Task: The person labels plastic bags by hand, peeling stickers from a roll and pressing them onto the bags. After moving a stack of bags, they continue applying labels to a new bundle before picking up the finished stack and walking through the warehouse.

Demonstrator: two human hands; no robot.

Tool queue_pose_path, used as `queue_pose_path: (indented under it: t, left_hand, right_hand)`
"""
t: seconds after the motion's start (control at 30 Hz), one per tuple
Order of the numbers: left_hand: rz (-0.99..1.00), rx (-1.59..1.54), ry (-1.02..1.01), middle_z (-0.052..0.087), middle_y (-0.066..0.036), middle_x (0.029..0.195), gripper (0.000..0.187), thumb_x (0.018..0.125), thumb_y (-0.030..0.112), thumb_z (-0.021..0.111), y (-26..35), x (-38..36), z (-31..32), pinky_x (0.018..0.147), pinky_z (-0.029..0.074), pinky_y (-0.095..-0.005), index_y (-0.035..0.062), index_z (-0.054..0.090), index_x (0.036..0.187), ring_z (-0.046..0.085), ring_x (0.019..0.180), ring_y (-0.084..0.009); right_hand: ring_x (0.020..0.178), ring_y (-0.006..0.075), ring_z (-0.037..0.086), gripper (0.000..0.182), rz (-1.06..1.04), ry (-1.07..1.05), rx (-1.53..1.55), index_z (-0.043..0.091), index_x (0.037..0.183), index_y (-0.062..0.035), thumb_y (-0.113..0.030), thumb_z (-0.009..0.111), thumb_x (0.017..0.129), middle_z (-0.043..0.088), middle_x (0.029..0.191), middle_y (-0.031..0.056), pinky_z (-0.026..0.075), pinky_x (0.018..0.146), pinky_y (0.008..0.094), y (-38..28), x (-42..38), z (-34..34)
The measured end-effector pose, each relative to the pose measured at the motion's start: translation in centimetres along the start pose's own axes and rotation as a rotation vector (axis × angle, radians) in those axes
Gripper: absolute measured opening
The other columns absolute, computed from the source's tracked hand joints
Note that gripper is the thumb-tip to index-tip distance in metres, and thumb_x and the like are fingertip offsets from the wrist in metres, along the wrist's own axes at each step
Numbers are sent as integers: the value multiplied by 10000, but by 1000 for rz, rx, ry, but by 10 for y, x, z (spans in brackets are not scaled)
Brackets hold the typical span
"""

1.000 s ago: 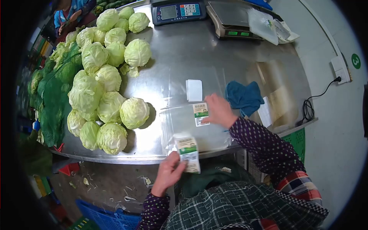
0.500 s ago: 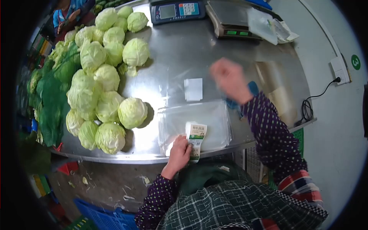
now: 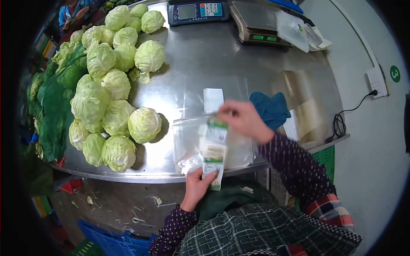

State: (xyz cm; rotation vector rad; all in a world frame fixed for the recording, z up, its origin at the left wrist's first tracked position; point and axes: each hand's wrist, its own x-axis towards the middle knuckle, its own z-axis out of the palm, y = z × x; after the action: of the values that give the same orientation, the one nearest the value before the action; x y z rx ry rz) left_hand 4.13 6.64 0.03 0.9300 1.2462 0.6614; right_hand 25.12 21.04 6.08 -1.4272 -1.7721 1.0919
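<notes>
My left hand is closed on the lower end of a strip of printed paper labels, thumb on top, at the table's front edge. My right hand pinches the strip's upper end, partly blurred by motion. Beneath the strip lies a stack of clear plastic bags. Just beyond the bags sits a small stack of white square papers. A crumpled blue cloth rests to the right of my right hand.
Many pale green cabbages cover the left of the metal table, beside a green net sack. At the back stand a blue keypad device and a scale. A blue crate is on the floor; another person is far left.
My right hand has come left and down from above the table to the labels. The strip now stretches longer between both hands.
</notes>
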Motion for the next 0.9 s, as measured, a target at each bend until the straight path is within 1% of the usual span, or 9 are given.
queue_pose_path:
  t: [0.1,0.2,0.27,0.33,0.47,0.57,0.63,0.8,0.9]
  left_hand:
    - [13,171,-79,708,-10,883,267,878,145,701,-14,-18,0,703,504,-225,11,687,1108,599,766,-45]
    - [189,281,-114,690,-20,928,220,881,115,675,-4,-23,-8,769,498,-259,15,686,1077,605,839,-85]
    - [194,225,-95,680,-48,910,220,871,128,679,-8,-28,-16,746,498,-278,27,680,1067,620,820,-125]
    - [242,150,-46,670,-76,892,221,861,140,683,-4,-15,-16,724,499,-298,38,675,1057,634,801,-164]
    - [319,266,-308,656,-136,949,203,858,142,671,14,-10,-6,715,497,-345,28,653,1026,642,813,-295]
    - [380,429,-250,640,-157,949,168,850,134,665,13,15,-6,736,486,-370,14,636,964,607,869,-338]
    - [591,533,8,620,-169,922,141,837,122,661,-8,42,-5,764,467,-398,-4,611,874,580,918,-338]
    - [421,412,45,566,-160,805,170,838,133,657,-25,40,0,741,446,-407,-13,580,797,544,846,-342]
    - [264,343,44,537,-173,815,174,856,140,643,-23,46,-1,711,435,-412,-13,576,807,538,818,-327]
  right_hand:
    - [853,327,634,450,-18,-215,-407,604,1091,-86,-292,779,732,644,902,139,498,708,394,78,21,31]
    - [1007,343,572,603,-128,-5,-499,561,1126,-90,-349,825,649,576,1000,135,476,803,433,92,9,48]
    - [1046,334,526,636,12,-60,-536,564,1093,-81,-381,836,602,522,1012,128,452,820,442,62,3,35]
    - [983,306,533,671,-211,-209,-659,571,1079,-80,-403,846,559,521,979,134,439,799,437,66,-10,32]
    - [864,267,549,320,-332,-158,-575,637,890,-111,-371,736,732,563,870,62,444,753,387,94,-30,53]
    - [878,249,554,184,-252,-231,-482,658,843,-114,-295,669,812,594,850,39,452,775,387,93,-24,46]
    - [897,239,559,162,-212,-307,-464,668,865,-118,-276,641,839,603,884,45,450,795,387,87,-13,36]
    - [880,270,586,207,10,229,82,647,931,-61,-242,672,832,603,897,131,466,785,390,-3,41,-47]
    - [732,231,578,266,-185,-283,-168,642,933,-29,-242,722,796,608,803,120,465,660,368,60,-9,12]
